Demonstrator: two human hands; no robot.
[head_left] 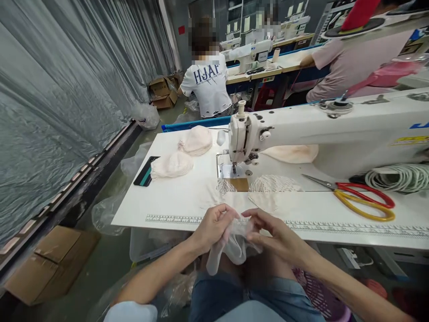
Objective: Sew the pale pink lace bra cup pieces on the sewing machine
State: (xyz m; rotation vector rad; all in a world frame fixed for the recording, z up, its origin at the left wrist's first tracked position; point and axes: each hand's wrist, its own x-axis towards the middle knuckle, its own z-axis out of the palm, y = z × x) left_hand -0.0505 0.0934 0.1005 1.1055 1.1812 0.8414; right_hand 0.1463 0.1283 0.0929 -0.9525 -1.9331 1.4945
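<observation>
A piece of sheer white fabric (236, 248) hangs in loose folds over my lap, at the front edge of the sewing table (174, 197). My left hand (214, 226) pinches its upper edge. From the other side, my right hand (276, 235) holds the same fabric between bent fingers and thumb. Just beyond my hands lie pieces of white netted lace (271, 183), close to the needle plate of a white sewing machine (244, 134). Two pale, bunched fabric pieces, a nearer one (172, 165) and a farther one (197, 141), rest left of the needle.
Scissors with red and yellow handles (365, 201) lie at the right, beside a coil of pale cord (398, 178). A dark phone-like object (145, 174) sits at the table's left. A cardboard box (50, 264) stands on the floor. Two people work at machines ahead.
</observation>
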